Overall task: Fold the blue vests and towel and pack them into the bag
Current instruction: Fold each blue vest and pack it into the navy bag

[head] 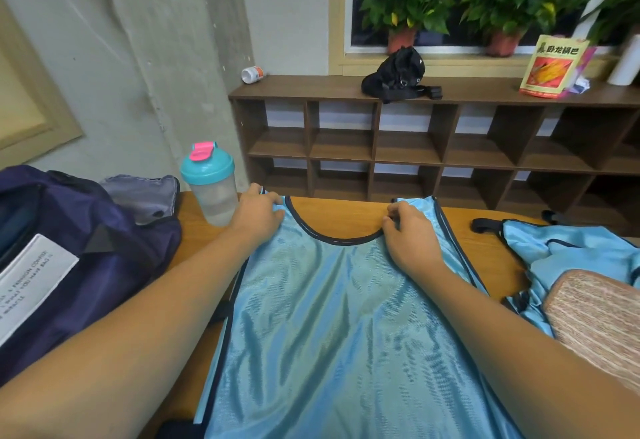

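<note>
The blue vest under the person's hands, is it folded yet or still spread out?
Spread out. The blue vest lies flat on the table, neckline showing, left hand and right hand on its shoulder straps.

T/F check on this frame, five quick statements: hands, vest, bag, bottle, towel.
1. Both hands rest on the shoulder straps of the spread vest. True: left hand, right hand.
2. The vest is already folded in half. False: it lies flat, neckline showing.
3. The bag sits to the person's left on the table. True.
4. The shaker bottle lies on its side. False: it stands upright beside the left hand.
5. The towel is inside the bag. False: it lies at the right, on a second vest.
</note>
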{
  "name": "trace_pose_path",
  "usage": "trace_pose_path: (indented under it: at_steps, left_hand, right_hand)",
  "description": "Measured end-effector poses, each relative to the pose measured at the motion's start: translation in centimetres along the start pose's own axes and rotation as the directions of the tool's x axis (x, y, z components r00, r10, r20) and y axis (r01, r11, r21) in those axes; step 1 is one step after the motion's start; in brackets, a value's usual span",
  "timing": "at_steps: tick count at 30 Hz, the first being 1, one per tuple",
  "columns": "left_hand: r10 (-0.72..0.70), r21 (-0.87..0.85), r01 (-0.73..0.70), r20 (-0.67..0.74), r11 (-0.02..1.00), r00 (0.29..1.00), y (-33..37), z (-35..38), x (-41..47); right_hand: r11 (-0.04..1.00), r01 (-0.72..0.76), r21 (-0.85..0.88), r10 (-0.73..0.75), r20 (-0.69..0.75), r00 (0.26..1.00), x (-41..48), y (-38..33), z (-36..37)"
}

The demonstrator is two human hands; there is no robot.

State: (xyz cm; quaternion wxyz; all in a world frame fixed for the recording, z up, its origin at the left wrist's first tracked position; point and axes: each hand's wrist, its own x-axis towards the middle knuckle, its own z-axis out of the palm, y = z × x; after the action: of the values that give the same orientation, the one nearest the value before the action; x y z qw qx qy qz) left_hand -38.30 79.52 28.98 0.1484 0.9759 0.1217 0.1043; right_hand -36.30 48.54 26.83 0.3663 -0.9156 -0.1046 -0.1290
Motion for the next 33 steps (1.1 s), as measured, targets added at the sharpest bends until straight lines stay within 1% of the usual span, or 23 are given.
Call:
trace_pose_path:
  at_steps: [2, 4, 7, 9, 12, 13, 15, 17, 19, 22, 25, 27, 30, 33]
  left_hand:
    - [0.024, 0.158, -0.017, -0.042, 0.987, 0.999, 0.4, 0.1, -0.4]
    - [0.079, 0.316, -0.036, -0.125, 0.948, 0.989, 0.6, -0.1, -0.7]
    - [0.199, 0.436, -0.09, -0.212, 0.895, 0.957, 1.3, -0.4, -1.6]
    - [0.206, 0.399, -0.122, -0.175, 0.909, 0.963, 2.3, -0.2, -2.4]
    - [0.119, 0.334, -0.11, -0.006, 0.936, 0.993, 3.2, 1.2, -2.6]
    - [0.094, 0.28, -0.099, 0.031, 0.955, 0.995, 3.1, 1.7, -2.5]
    - [0.046, 0.181, -0.056, 0.059, 0.982, 0.997, 2.7, 2.4, -2.1]
    - [0.013, 0.185, -0.035, 0.116, 0.982, 0.993, 2.3, 2.8, -1.7]
    - [-0.007, 0.2, -0.027, 0.168, 0.98, 0.986, 2.2, 2.7, -1.5]
    - [-0.022, 0.2, -0.018, 0.198, 0.98, 0.98, 2.2, 2.4, -1.0]
    - [0.0, 0.195, -0.034, 0.175, 0.98, 0.985, 2.7, 1.9, -1.0]
    - [0.023, 0.173, -0.047, 0.138, 0.984, 0.99, 3.2, 1.2, -1.9]
    - [0.086, 0.117, -0.103, 0.14, 0.988, 0.986, 4.1, 0.0, -4.5]
    - [0.176, 0.024, -0.183, 0.182, 0.983, 0.967, 4.8, -1.3, -8.3]
  right_hand:
    - [1.0, 0.001, -0.006, -0.001, 0.007, 1.0, -0.1, 0.0, 0.0]
    - [1.0, -0.001, -0.014, 0.001, 0.015, 1.0, -0.2, -0.1, 0.0]
    - [1.0, 0.004, -0.027, -0.003, 0.021, 1.0, -0.1, -0.2, 0.0]
    - [0.999, 0.007, -0.04, -0.006, 0.027, 1.0, -0.2, -0.2, 0.0]
    - [0.997, 0.014, -0.08, -0.011, 0.039, 0.999, -0.2, -0.3, 0.0]
    - [0.995, 0.02, -0.103, -0.015, 0.042, 0.999, -0.2, -0.3, 0.1]
    - [0.983, 0.029, -0.183, -0.021, 0.042, 0.999, -0.2, -0.4, 0.2]
    - [0.957, 0.011, -0.291, -0.003, 0.029, 1.0, -0.4, -0.4, 0.2]
    - [0.918, -0.034, -0.395, 0.05, 0.03, 0.998, -0.5, -0.4, 0.5]
    - [0.868, -0.056, -0.493, 0.118, 0.096, 0.988, -0.3, -0.3, 1.1]
    - [0.871, -0.074, -0.485, 0.174, 0.165, 0.971, 0.2, -0.4, 0.9]
    - [0.885, -0.056, -0.462, 0.165, 0.199, 0.966, 0.3, -0.9, 0.0]
    - [0.893, 0.05, -0.447, 0.059, 0.227, 0.972, -0.8, -1.8, -2.4]
    - [0.866, 0.187, -0.463, -0.034, 0.32, 0.947, -4.2, -3.2, -5.2]
